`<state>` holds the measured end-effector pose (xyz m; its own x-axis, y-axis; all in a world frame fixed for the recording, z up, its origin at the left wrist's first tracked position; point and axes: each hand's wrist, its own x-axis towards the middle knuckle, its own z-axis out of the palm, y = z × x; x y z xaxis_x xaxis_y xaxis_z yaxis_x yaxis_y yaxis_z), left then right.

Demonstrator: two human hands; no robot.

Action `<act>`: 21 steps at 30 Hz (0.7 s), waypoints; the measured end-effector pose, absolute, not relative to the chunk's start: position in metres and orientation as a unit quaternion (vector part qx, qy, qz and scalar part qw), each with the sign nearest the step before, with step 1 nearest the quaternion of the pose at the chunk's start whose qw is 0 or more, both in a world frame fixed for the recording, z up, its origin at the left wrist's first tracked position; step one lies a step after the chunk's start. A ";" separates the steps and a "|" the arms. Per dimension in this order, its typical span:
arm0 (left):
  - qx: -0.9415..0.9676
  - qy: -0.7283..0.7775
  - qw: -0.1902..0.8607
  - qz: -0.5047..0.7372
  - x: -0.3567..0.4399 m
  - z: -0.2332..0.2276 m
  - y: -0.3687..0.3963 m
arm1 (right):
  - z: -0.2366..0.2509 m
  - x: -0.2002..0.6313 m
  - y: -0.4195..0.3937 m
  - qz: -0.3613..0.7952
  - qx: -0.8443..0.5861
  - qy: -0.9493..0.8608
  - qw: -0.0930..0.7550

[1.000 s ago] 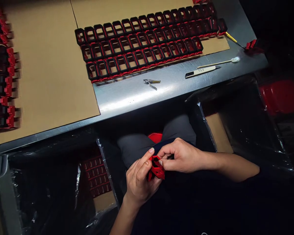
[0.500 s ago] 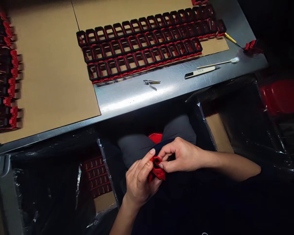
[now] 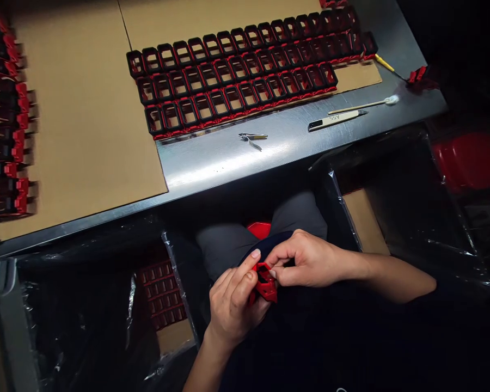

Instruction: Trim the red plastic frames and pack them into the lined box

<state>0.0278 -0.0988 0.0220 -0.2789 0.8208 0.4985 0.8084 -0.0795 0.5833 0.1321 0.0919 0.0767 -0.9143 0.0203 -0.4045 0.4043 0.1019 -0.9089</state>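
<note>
Over my lap, my left hand (image 3: 234, 299) is wrapped round a small red plastic frame (image 3: 266, 288) with a dark opening. My right hand (image 3: 304, 258) is closed in a pinch at the frame's right rim, thumb and fingertips at the opening. Whether a small piece sits between those fingertips cannot be made out. Farther off on the metal table (image 3: 212, 169) stand rows of black and red frames (image 3: 237, 68). Closer to me on the metal lie a nail clipper (image 3: 253, 139), a pen-like craft knife (image 3: 338, 120) and a cotton swab (image 3: 363, 104).
Brown cardboard (image 3: 85, 125) covers the table's left part, with more red and black frames (image 3: 8, 147) at the far left. A yellow-handled tool (image 3: 384, 62) lies at the right. Plastic-lined boxes stand below the table edge, the left one holding red frames (image 3: 163, 294).
The red frame has turned slightly in my left hand and its opening shows more. My right fingertips have shifted a little to the right, out toward the frame's rim.
</note>
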 end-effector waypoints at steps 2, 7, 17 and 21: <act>0.598 0.680 0.004 0.424 0.028 0.021 -0.099 | 0.076 0.133 0.094 -0.664 0.145 0.717 0.158; 0.606 0.681 -0.004 0.410 0.028 0.022 -0.099 | 0.075 0.131 0.091 -0.658 0.173 0.712 0.172; 0.608 0.678 -0.007 0.414 0.027 0.022 -0.100 | 0.079 0.126 0.086 -0.643 0.194 0.722 0.166; 0.604 0.678 -0.006 0.418 0.028 0.021 -0.101 | 0.079 0.129 0.095 -0.666 0.162 0.704 0.188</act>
